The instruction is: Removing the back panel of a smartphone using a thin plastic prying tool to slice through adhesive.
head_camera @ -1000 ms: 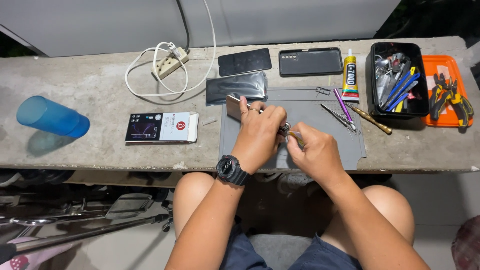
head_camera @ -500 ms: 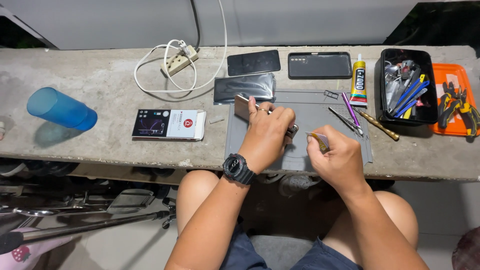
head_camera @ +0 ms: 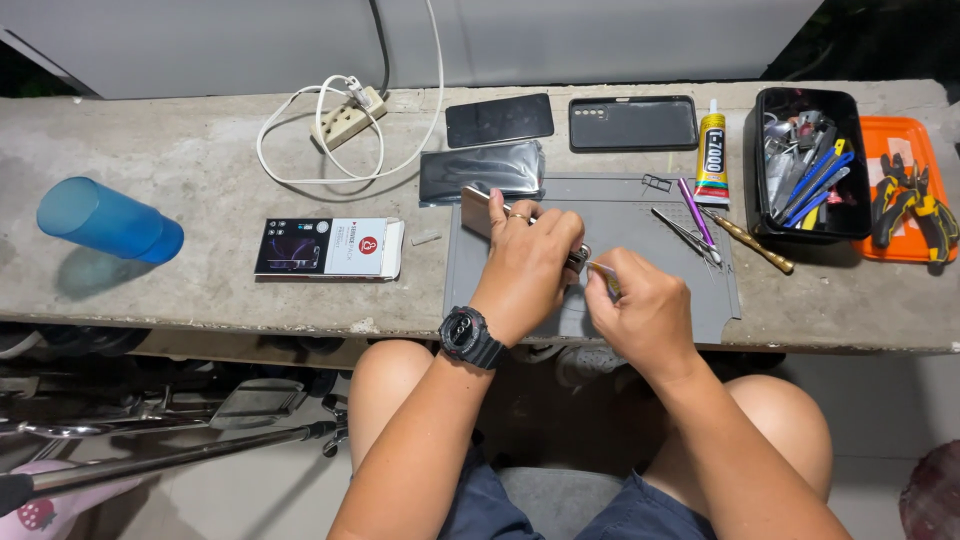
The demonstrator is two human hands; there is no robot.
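Stretching across the whole view, the concrete counter is carrying everything — a grey work mat lying at its near edge in front of the seated person, and the repair work is sitting in the middle of that mat. Judging from how things lie, the job is looking only partly done: a dark phone back and two dark glass panels are lying apart from the phone at the far side, a glue tube is standing upright beside them, and tweezers, a purple pry tool and a brass-handled screwdriver are lying loose on the mat's right part. Reassembly is not yet showing.

The left hand is closing its grip around the phone, whose pale corner is sticking out to the left of the fingers while the rest is hidden under the palm; the phone is tilting slightly off the mat. Just beside it, the right hand is pinching a thin small tool between thumb and forefinger, its tip pointing toward the phone's end at the left fingertips — touching or just short, I cannot tell.

Farther off, a black tool tray, an orange tray with pliers, a small printed box and a blue cup on its side are staying out of reach of the work.
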